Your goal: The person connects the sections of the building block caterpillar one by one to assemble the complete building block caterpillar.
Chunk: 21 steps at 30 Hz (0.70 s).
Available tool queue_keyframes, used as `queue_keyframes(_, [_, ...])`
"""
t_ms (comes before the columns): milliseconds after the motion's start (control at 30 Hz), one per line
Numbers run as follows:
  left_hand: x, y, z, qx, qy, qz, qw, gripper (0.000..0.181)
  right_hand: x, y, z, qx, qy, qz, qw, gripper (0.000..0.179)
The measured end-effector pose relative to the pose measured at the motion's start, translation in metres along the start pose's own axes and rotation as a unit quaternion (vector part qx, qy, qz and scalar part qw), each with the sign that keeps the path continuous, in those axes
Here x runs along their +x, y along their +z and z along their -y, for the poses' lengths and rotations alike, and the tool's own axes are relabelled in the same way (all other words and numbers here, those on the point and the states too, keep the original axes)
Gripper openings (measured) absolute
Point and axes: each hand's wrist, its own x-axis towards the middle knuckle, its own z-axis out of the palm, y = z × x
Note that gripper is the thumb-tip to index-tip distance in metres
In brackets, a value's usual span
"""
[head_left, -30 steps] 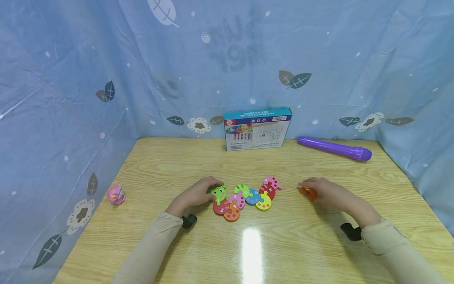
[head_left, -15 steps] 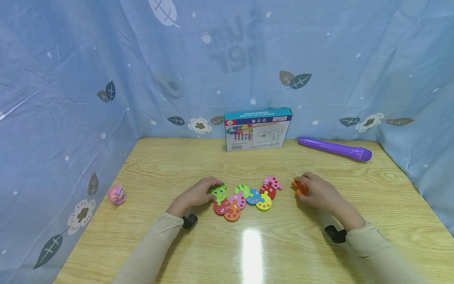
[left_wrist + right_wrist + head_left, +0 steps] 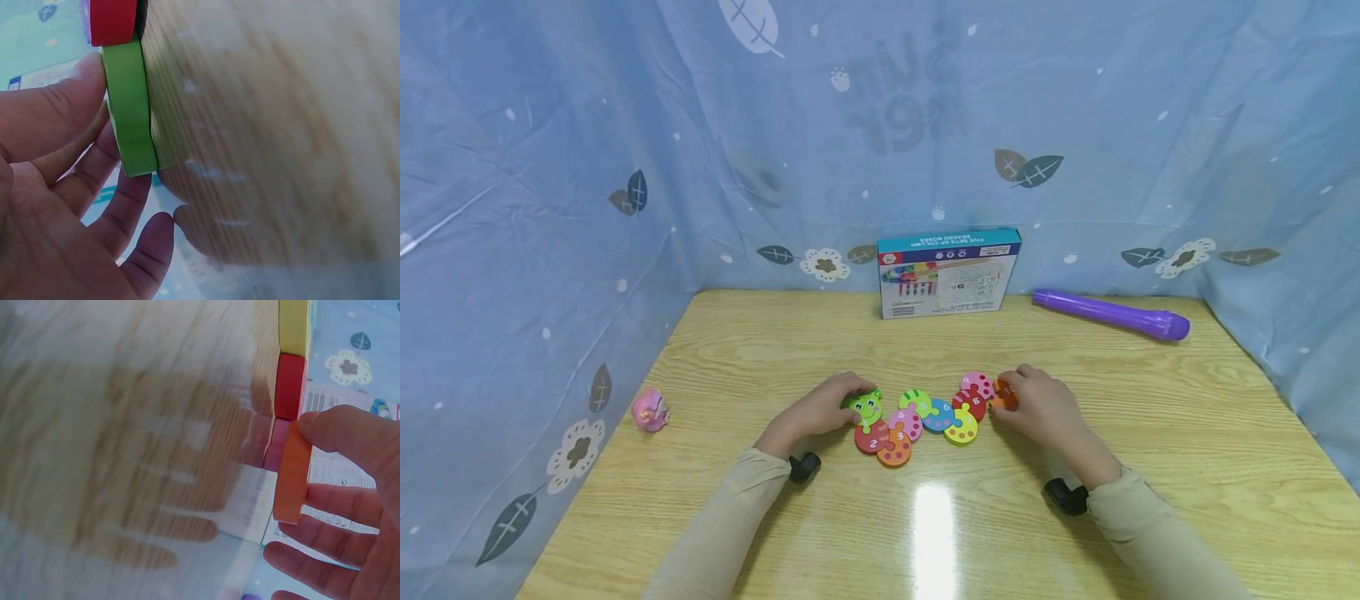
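Observation:
Numbered caterpillar puzzle pieces lie joined in a wavy row on the table [image 3: 775, 350]. At its left end, my left hand [image 3: 820, 408] holds the green smiling head piece [image 3: 867, 408] between thumb and fingers; its green edge [image 3: 131, 106] shows in the left wrist view. A red piece marked 2 [image 3: 867, 438] adjoins the head. My right hand [image 3: 1045, 412] pinches an orange piece [image 3: 292, 475] by its edges, right beside the pink piece marked 9 [image 3: 972, 384] at the row's right end. Its fingers partly cover the orange piece in the head view.
Behind the row stands a blue-topped toy box [image 3: 951, 275]. A purple toy microphone [image 3: 1108, 313] lies at the back right. Near the table's left edge sits a small pink figure [image 3: 650, 410]. Blue printed cloth [image 3: 820, 150] hangs around the back and sides.
My right hand has moved left across the table with the orange piece, up to the pink end of the row. The left hand has stayed at the head piece.

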Motion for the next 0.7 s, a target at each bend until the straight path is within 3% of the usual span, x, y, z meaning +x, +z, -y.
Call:
queue_keyframes(167, [0.0015, -0.0003, -0.0007, 0.002, -0.004, -0.002, 1.0, 0.047, 0.0041, 0.0013, 0.0015, -0.005, 0.007, 0.0, 1.0, 0.045])
queue_keyframes(700, [0.0037, 0.0016, 0.0027, 0.011, -0.003, 0.004, 0.9999, 0.047, 0.0047, 0.0064, 0.0003, 0.006, 0.044, 0.053, 0.9976, 0.053])
